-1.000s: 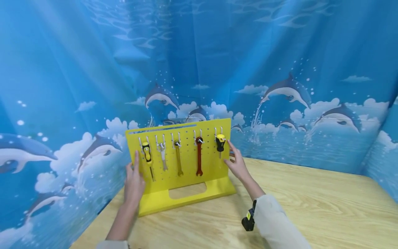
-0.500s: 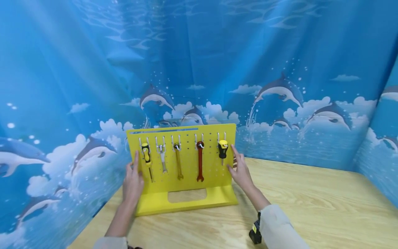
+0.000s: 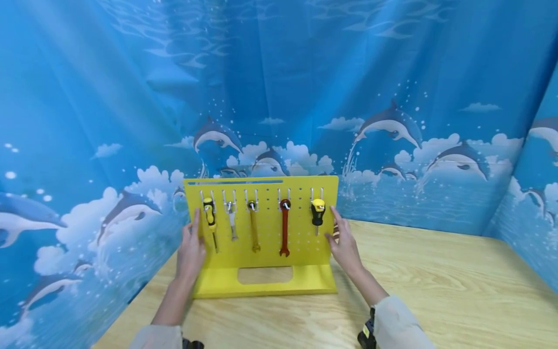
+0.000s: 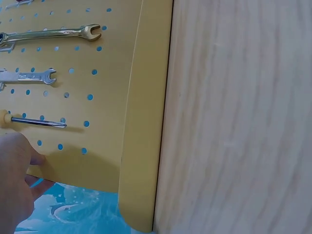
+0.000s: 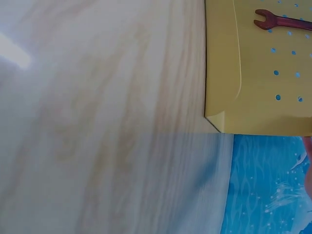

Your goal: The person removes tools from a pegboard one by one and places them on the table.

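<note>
At both sides, parted fingers grip the pegboard.

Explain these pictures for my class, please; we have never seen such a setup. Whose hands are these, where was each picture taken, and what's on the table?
There is no machine: you see a person's left hand and right hand, both bare. The wide picture looks forward and down from the head; the other two look from each wrist.

On the wooden table stands a yellow pegboard. Each hand holds one side edge of it. Hanging on it, left to right, are a long screwdriver, a silver wrench, a gold wrench, a red wrench and a stubby screwdriver.
</note>
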Demonstrator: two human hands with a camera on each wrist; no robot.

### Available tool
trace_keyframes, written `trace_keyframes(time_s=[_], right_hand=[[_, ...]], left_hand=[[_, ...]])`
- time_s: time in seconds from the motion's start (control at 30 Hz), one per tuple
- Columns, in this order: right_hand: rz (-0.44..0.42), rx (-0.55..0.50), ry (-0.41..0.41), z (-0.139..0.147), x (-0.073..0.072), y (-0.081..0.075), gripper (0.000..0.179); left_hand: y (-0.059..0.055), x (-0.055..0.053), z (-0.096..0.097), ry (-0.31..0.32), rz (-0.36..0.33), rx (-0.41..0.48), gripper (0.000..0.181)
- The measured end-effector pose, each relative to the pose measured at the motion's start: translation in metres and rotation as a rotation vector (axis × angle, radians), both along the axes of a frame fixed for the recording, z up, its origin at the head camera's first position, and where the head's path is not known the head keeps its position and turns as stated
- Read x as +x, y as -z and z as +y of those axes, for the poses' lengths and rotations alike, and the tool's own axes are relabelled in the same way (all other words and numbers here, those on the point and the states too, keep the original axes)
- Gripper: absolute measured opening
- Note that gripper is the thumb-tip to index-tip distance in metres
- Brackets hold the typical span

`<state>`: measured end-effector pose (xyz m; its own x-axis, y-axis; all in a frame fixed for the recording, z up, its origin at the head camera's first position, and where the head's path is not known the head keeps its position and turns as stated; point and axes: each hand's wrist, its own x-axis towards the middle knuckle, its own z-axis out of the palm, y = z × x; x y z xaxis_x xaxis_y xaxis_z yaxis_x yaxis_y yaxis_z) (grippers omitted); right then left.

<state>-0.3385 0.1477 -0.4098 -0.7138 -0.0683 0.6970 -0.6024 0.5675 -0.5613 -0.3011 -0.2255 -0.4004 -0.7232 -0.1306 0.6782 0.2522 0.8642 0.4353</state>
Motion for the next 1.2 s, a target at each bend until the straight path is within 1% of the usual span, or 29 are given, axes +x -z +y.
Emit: trace_keyframes(time_s=[0.13,0.47,0.63,0.73,0.87,1.1,1.2], right_hand=[[0.020,0.003,0.007,0.006,0.005,0.001,0.086],[0.054,0.009,0.020,0.021,0.015,0.003,0.087],[0.066,0.014,0.033,0.027,0.021,0.003,0.086],[0.060,0.019,0.043,0.031,0.024,0.003,0.086],[0.058,0.022,0.053,0.034,0.026,0.003,0.085],[0.081,0.013,0.057,0.040,0.032,0.003,0.086],[0.098,0.012,0.056,0.043,0.033,0.003,0.088]], left_hand=[[0.000,-0.004,0.004,0.019,-0.013,0.011,0.098],[-0.001,-0.013,0.016,0.055,-0.012,0.008,0.096],[0.000,-0.017,0.022,0.093,0.014,0.013,0.095],[0.001,-0.021,0.025,0.099,0.017,0.007,0.097],[0.001,-0.025,0.029,0.092,0.003,0.005,0.097],[0.001,-0.030,0.036,0.110,0.019,-0.003,0.096],[0.000,-0.033,0.038,0.117,0.003,-0.008,0.095]])
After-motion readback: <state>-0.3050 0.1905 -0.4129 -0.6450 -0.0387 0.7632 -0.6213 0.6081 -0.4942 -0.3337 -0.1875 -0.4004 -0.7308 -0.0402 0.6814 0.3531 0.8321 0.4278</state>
